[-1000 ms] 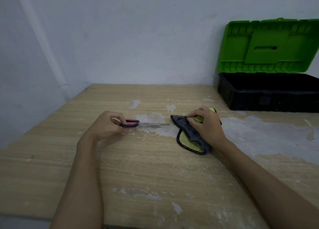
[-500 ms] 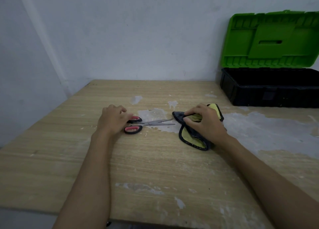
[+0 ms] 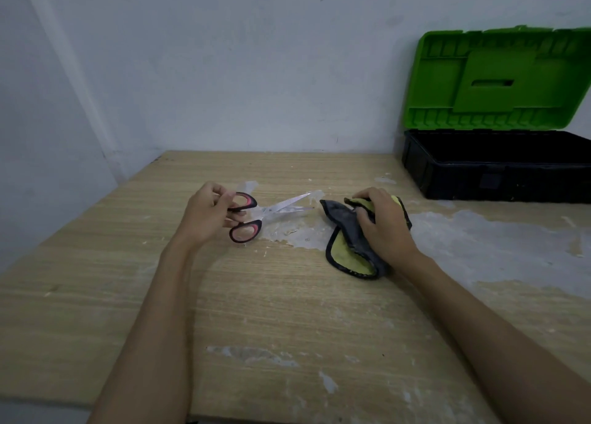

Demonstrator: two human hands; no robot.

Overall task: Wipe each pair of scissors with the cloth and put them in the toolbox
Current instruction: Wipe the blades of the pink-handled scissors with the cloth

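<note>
The left hand point(image 3: 204, 214) holds the scissors point(image 3: 256, 214) by the pink-and-black handles, its fingers point(image 3: 227, 196) curled round the far loop, blades parted a little and pointing right toward the cloth point(image 3: 347, 231). The scissors look raised off the bench point(image 3: 271, 311), though how far cannot be told. The right hand point(image 3: 382, 223) grips the crumpled grey-and-yellow cloth, which lies on the bench just right of the blade tips. The toolbox point(image 3: 499, 168) stands open at the far right, well apart from both hands.

The step in hand seems to be bringing blades and cloth together. It probably goes best with the blades closed first, so the cloth does not snag between them. The right hand should wrap a fold of cloth over the flat sides and draw it from pivot to tips, away from the edges. The handles need a firm hold while the cloth pulls.
</note>
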